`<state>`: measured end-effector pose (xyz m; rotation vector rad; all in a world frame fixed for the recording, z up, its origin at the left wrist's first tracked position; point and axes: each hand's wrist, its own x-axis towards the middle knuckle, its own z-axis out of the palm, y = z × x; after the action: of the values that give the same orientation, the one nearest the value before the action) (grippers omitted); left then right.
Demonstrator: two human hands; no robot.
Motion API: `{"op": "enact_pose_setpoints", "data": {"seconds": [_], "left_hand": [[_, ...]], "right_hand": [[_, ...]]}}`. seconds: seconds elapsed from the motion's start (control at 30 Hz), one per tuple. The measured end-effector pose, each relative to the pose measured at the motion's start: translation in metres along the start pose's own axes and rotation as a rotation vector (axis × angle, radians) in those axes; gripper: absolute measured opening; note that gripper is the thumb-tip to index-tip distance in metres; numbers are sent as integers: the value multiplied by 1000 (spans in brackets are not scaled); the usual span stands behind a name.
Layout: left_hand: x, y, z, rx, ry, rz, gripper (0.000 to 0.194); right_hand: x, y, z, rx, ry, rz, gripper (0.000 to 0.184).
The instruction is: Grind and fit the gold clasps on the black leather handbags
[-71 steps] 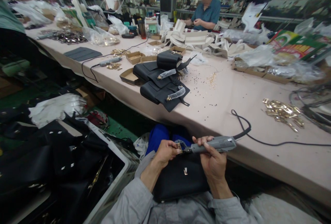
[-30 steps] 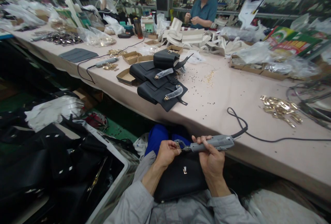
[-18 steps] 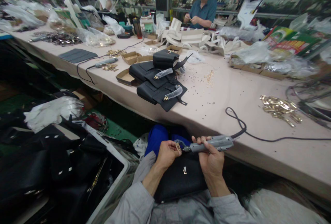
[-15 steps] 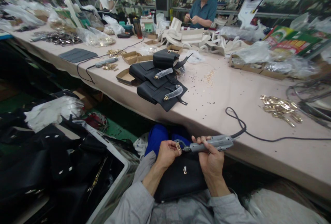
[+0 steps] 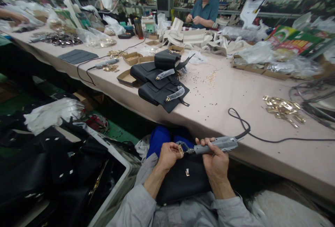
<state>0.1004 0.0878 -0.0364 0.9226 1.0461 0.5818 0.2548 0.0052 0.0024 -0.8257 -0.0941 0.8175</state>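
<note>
My right hand [image 5: 215, 159] is wrapped round a grey electric screwdriver [image 5: 220, 145], held nearly level with its bit pointing left. Between the thumb and fingers of my left hand [image 5: 169, 155] is a small gold metal clasp plate [image 5: 180, 148]. The screwdriver's tip reaches the lower part of that plate; whether a screw sits there is too small to tell. Below both hands a black handbag [image 5: 183, 185] lies on my lap, with a shiny gold fitting [image 5: 187, 172] on its face.
Black bags [image 5: 162, 80] with wrapped handles are piled on the table [image 5: 230, 97]. Gold fittings [image 5: 284, 110] lie in a heap at right, near the screwdriver's cord [image 5: 274, 140]. A grey crate [image 5: 112, 178] of black bags stands at my left. A co-worker [image 5: 205, 8] sits opposite.
The screwdriver and my right hand have shifted slightly right, while my left hand stays nearly still. Another person's arm has come into view at the far left.
</note>
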Motion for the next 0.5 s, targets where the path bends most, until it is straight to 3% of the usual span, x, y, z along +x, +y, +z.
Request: {"op": "enact_pose_setpoints", "data": {"seconds": [0.5], "left_hand": [[-5, 5, 2, -12, 1, -2, 22]], "right_hand": [[-1, -1, 3, -13, -6, 26, 25]]}}
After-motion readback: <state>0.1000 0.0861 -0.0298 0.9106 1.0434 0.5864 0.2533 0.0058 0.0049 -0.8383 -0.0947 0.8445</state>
